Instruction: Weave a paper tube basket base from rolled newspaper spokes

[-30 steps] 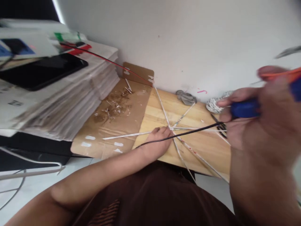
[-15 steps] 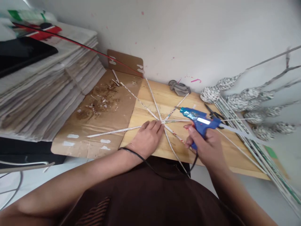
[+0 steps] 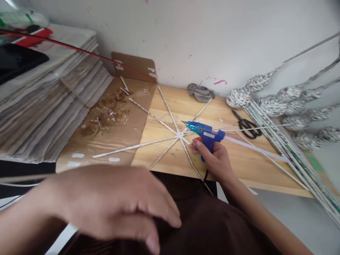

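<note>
My right hand (image 3: 216, 157) is wrapped round the grip of a blue hot glue gun (image 3: 203, 130), its nozzle pointing left. A white glue stick (image 3: 252, 147) sticks out of the gun's back end. Just under the nozzle lies a star of rolled paper sticks (image 3: 180, 135), crossing at one centre on the wooden board. Close to the camera, in front of my dark apron, my left hand (image 3: 117, 202) hangs in the air. Its fingers are loosely bent, the thumb stands apart, and nothing shows in it.
Black scissors (image 3: 248, 126) and a bundle of long paper sticks (image 3: 281, 141) lie on the right, beside woven paper pieces (image 3: 239, 97). A grey cloth (image 3: 200, 92) rests by the wall. At left are stained cardboard (image 3: 106, 141) and a tall newspaper stack (image 3: 66, 81).
My left hand has let go of the star's centre and risen towards the camera. The glue gun in my right hand has moved left, nearer the centre.
</note>
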`<state>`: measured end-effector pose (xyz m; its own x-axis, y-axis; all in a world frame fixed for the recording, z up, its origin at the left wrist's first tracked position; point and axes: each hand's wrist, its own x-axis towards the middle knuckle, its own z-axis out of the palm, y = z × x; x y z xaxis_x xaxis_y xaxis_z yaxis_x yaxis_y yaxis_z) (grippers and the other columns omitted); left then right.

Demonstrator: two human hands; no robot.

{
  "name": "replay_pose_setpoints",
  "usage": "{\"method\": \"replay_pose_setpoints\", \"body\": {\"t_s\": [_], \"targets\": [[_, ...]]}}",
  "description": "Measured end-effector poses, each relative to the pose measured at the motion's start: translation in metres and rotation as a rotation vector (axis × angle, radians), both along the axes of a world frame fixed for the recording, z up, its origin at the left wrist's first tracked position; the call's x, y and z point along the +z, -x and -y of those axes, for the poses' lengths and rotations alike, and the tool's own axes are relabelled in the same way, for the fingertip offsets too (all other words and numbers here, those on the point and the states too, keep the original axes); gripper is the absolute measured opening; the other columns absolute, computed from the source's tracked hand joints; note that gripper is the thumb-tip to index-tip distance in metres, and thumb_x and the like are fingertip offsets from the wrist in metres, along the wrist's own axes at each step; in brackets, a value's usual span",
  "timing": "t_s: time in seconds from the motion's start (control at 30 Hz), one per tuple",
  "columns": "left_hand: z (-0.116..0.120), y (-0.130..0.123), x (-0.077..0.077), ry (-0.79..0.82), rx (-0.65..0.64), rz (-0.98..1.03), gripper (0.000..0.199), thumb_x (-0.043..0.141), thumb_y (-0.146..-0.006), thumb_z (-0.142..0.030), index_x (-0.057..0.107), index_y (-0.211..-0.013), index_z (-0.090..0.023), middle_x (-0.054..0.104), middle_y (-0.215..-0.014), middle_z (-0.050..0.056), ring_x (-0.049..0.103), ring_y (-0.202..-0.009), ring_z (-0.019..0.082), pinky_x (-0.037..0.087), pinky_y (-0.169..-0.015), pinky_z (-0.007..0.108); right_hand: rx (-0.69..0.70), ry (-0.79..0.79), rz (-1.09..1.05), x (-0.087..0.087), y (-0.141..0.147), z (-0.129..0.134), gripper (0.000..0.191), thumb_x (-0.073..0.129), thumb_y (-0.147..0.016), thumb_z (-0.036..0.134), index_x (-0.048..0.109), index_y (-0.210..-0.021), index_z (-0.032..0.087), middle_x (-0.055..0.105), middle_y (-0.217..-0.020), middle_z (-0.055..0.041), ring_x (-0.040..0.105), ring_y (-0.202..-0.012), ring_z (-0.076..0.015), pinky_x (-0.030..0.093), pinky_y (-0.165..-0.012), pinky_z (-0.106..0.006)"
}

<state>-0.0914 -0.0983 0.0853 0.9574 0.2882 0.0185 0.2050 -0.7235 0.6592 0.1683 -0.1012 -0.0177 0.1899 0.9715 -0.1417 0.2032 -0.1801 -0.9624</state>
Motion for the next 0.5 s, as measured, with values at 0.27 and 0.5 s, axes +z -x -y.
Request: {"method": "replay_pose_setpoints", "body": {"t_s": [0.27, 0.5], "targets": [[-0.098, -0.052, -0.088, -0.184, 0.467, 0.28, 0.012, 0.063, -0.086, -0.02, 0.073, -0.092, -0.017, 0.074, -0.1, 0.007, 0.068, -0.094, 0.018, 0.051, -0.086, 0.03, 0.005, -0.068, 0.015, 0.001, 0.004, 0.001, 0.04, 0.068, -0.08, 0.051, 0.069, -0.095, 0.014, 0.073, -0.088, -0.0101, 0.07, -0.08, -0.0232, 0.06, -0.071, -0.035], [-0.105, -0.051, -0.113, -0.371, 0.376, 0.263, 0.017, 0.056, -0.092, -0.021, 0.072, -0.093, -0.017, 0.073, -0.1, 0.007, 0.066, -0.095, 0.017, 0.05, -0.087, 0.031, 0.054, 0.022, 0.289, 0.006, -0.009, 0.01, 0.039, 0.062, -0.084, 0.054, 0.068, -0.089, 0.015, 0.07, -0.067, -0.0049, 0.063, -0.057, -0.0173, 0.051, -0.057, -0.029]]}}
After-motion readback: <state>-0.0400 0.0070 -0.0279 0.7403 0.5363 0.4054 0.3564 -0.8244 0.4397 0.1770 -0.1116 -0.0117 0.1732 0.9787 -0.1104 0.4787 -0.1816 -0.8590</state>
